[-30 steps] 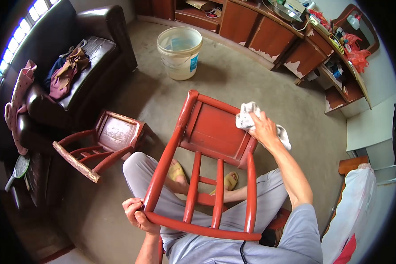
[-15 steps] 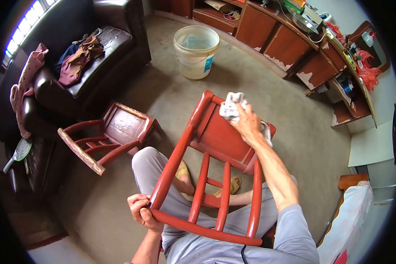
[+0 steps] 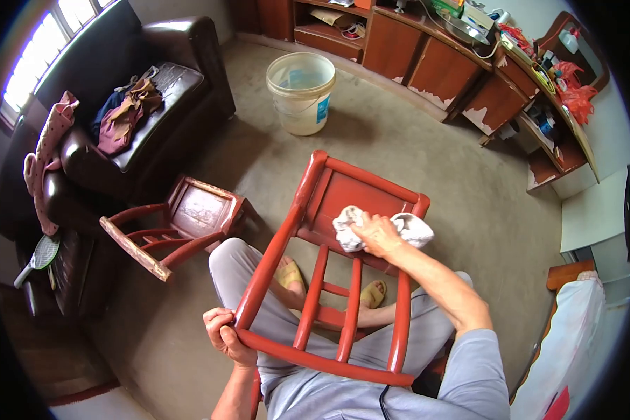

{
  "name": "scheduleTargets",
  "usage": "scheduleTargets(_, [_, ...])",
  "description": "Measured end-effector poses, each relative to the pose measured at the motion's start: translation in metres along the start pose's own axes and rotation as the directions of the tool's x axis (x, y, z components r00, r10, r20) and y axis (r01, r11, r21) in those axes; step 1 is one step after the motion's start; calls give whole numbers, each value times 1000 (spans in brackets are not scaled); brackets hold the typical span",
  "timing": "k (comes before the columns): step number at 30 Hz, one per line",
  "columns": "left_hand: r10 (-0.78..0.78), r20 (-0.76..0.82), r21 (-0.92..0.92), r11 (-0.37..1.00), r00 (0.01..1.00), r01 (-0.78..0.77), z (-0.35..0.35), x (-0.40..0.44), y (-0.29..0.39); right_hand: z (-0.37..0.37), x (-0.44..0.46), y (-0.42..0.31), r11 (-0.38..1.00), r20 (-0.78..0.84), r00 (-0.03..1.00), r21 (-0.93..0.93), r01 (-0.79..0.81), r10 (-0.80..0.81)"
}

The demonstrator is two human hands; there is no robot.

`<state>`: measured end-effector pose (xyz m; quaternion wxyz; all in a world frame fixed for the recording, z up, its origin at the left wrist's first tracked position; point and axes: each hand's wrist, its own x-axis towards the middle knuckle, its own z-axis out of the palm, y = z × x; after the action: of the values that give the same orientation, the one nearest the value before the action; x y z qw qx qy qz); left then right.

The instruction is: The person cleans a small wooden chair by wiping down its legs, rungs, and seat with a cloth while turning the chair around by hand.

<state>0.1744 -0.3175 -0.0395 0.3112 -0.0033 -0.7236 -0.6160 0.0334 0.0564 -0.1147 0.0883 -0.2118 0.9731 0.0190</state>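
Observation:
A red wooden chair point(image 3: 342, 191) stands tilted between my legs, its backrest toward me and its seat facing up. My left hand point(image 3: 225, 336) grips the corner of the backrest where the top rail meets the left post. Against the seat's near half, my right hand point(image 3: 379, 234) presses a white, grey-marked cloth point(image 3: 348, 227), closed over its middle. One end of the cloth bunches out right of my hand, over the seat's right edge. The seat surface beneath the cloth is hidden.
Beyond the chair stands a white plastic bucket point(image 3: 302, 105). A second, worn red chair point(image 3: 199, 208) is at the left, near a dark leather sofa point(image 3: 182, 91) with clothes point(image 3: 127, 119) on it. Peeling cabinets point(image 3: 444, 70) line the back right. A bed point(image 3: 563, 343) edges the lower right.
My right hand has drawn the cloth from the seat's far edge back toward me, to the near part. My left hand keeps its hold. The view has shifted slightly.

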Motion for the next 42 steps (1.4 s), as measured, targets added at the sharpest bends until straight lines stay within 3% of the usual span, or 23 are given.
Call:
scheduleTargets(4, [-18, 30, 27, 999, 999, 17, -6, 0, 1, -19, -46, 53, 975, 0, 986, -149, -164, 165])
scheduleTargets(6, [-17, 79, 71, 997, 997, 11, -16, 0, -1, -35, -67, 74, 946, -7, 947, -31, -322, 322])
scheduleTargets(8, [-20, 124, 123, 992, 992, 4, -23, 5, 3, -36, -78, 85, 928, -57, 926, 33, -371, 372])
scheduleTargets(10, [-25, 236, 327, 944, 971, -55, -28, 13, 14, -31, -79, 83, 904, -99, 900, 103, -416, 425])
scheduleTargets(12, [-23, 267, 369, 926, 963, -80, -27, 21, 24, -19, -72, 73, 869, -145, 859, 153, -471, 491])
scheduleTargets(20, [-127, 429, 434, 897, 894, -81, -22, 47, 44, 1, -47, 15, 979, 42, 984, 100, -176, 172])
scheduleTargets(22, [46, 517, 508, 787, 854, -350, -20, 51, 44, -1, -50, 16, 985, 70, 990, 117, -128, 121])
scheduleTargets(24, [42, 572, 517, 757, 819, -400, -16, 52, 58, -2, -59, 27, 977, 34, 981, 91, -193, 191])
scheduleTargets(26, [63, 787, 454, 615, 614, -645, -8, 47, 74, 5, -77, 47, 946, -54, 947, 94, -311, 317])
scheduleTargets(28, [141, 858, 318, 609, 493, -727, -3, 27, 68, -2, -99, 58, 883, -171, 877, 234, -407, 449])
scheduleTargets(30, [213, 933, 87, 650, 291, -755, 15, 17, 82, -10, -113, 60, 761, -127, 800, 424, -491, 587])
scheduleTargets(32, [297, 938, -70, 670, 181, -739, 31, -2, 87, 0, -123, 60, 723, -169, 758, 484, -493, 631])
scheduleTargets(34, [255, 966, -160, 705, 36, -691, 45, -14, 100, 16, -127, 64, 680, -205, 708, 544, -492, 676])
scheduleTargets(36, [241, 970, -148, 697, 36, -701, 55, -32, 103, 36, -127, 66, 560, -227, 578, 659, -502, 784])
scheduleTargets(37, [277, 961, -144, 574, 26, -806, 60, -40, 105, 36, -127, 70, 439, -112, 576, 766, -469, 810])
scheduleTargets(38, [279, 960, -167, 470, -34, -866, 63, -48, 105, 39, -131, 70, 427, -105, 564, 767, -478, 819])
scheduleTargets(40, [314, 949, -122, 474, 38, -872, 66, -50, 105, 52, -135, 74, 212, 26, 554, 908, -361, 832])
scheduleTargets(42, [410, 890, -25, 479, 198, -877, 68, -41, 97, 53, -133, 70, 132, 88, 501, 913, -387, 861])
